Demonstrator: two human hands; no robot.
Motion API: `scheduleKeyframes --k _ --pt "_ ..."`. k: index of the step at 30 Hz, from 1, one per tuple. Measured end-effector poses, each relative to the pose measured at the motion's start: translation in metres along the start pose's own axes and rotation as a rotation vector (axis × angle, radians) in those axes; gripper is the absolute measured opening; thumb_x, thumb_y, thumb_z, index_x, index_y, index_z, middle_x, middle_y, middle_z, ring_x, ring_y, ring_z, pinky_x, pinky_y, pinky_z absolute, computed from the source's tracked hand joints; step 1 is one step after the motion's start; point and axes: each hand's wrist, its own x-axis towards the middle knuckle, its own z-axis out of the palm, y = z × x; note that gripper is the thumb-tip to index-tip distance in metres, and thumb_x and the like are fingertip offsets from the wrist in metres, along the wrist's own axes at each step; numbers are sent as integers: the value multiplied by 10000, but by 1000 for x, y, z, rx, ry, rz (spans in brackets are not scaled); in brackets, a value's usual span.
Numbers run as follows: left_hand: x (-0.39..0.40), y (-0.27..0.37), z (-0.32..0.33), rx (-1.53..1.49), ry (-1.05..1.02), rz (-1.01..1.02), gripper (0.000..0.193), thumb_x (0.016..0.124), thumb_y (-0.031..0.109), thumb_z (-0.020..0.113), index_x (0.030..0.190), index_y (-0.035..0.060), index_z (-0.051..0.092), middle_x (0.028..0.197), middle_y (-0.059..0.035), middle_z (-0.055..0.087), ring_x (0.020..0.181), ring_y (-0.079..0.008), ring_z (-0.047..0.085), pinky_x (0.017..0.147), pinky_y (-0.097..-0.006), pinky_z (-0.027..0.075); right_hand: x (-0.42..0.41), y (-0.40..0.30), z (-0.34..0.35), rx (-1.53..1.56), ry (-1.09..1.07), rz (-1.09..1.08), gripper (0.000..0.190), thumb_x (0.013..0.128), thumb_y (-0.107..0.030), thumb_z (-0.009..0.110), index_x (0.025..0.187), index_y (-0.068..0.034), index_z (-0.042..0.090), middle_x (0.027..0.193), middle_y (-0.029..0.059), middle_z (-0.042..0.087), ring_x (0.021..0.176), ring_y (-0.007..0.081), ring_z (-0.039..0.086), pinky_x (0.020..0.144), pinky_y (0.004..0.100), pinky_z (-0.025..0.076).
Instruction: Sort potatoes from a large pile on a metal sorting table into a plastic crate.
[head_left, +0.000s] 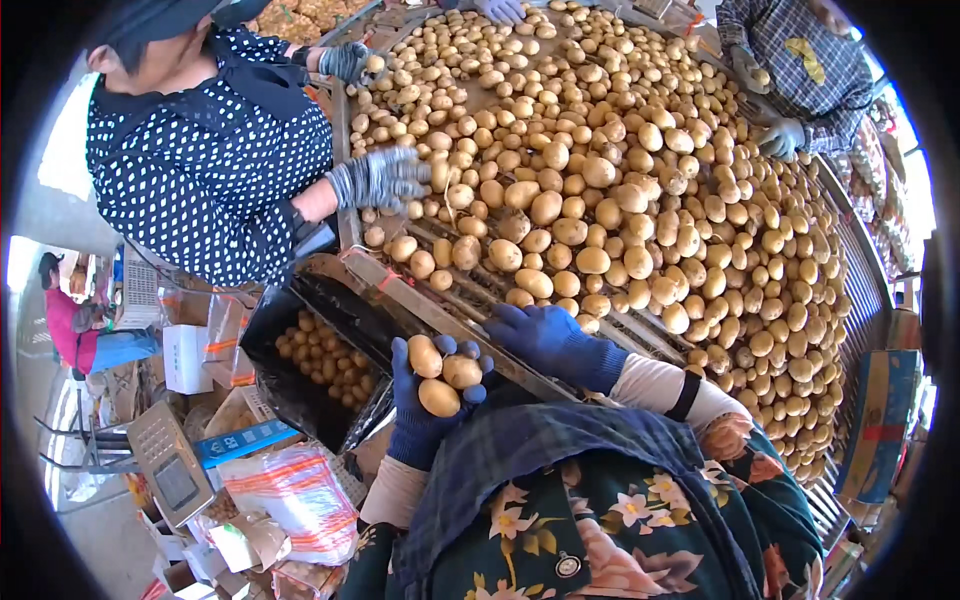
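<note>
My left hand (435, 401), in a blue knit glove, is turned palm up and holds three potatoes (440, 375) in its curled fingers. It is beside a box lined with black plastic (262, 382), which has many small potatoes (326, 360) inside. My right hand (555, 341), gloved the same way, is back up over the near edge of a slatted sorting table (641, 334). A broad heap of potatoes (592, 260) lies just beyond its fingers. The underside of this hand is hidden, so whether it grips anything does not show.
A wooden rail (450, 322) borders the table's near side. At left, a co-worker's striped glove (382, 178) reaches over the potatoes; another co-worker's gloved hand (781, 139) rests at far right. A scale (171, 465) and a wrapped bundle of plastic bags (292, 502) stand at lower left.
</note>
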Motion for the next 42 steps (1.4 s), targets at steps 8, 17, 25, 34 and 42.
scheduleKeyframes --k 8,17,25,34,42 --pt "6 -19 24 203 267 57 786 1001 675 446 1541 105 416 1433 -196 552 1172 -324 634 807 -458 600 -14 -28 -51 721 212 264 421 1020 -326 622 1374 -105 568 1104 199 707 1003 415 697 837 464 568" --pt "-7 9 -20 -140 -232 11 721 959 625 580 1513 179 465 1410 -144 511 1122 -386 549 729 -488 521 -7 24 -47 94 305 243 372 932 -244 697 1287 -151 639 1078 120 698 948 338 683 805 456 567" --pt "-74 99 -103 -96 97 531 638 944 546 671 1375 88 570 1440 -144 548 1278 -312 538 842 -422 564 0 55 -7 -192 258 158 362 852 -229 725 1199 -164 641 1022 66 670 1049 293 619 825 425 534" --pt "-109 130 -216 1194 1071 766 997 785 373 898 1564 79 349 1399 -227 573 1292 -369 575 1097 -514 469 -16 55 -35 287 294 216 435 920 -215 669 1335 -101 611 1101 151 698 1062 372 642 964 464 501" --pt "-23 58 -64 341 192 467 616 1061 537 475 1509 116 432 1518 -197 488 1358 -395 516 1097 -591 463 14 -7 -55 513 274 65 476 943 -188 697 1400 -104 595 1171 152 678 1008 331 659 894 422 544"
